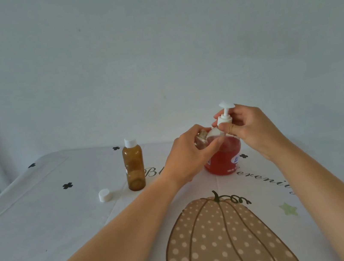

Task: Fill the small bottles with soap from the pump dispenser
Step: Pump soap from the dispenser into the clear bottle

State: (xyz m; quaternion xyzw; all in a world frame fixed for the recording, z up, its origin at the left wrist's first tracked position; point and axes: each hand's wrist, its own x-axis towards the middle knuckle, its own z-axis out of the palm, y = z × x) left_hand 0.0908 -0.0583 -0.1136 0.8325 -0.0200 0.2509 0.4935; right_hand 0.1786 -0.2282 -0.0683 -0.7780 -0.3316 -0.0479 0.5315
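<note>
One small bottle behind left hand

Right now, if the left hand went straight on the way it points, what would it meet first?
The dispenser: the left hand, gripping a small bottle, points at its shoulder and may already touch it; depth is unclear.

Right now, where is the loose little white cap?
In the head view, the loose white cap lies on the tablecloth at the left, just left of the standing brown bottle.
</note>
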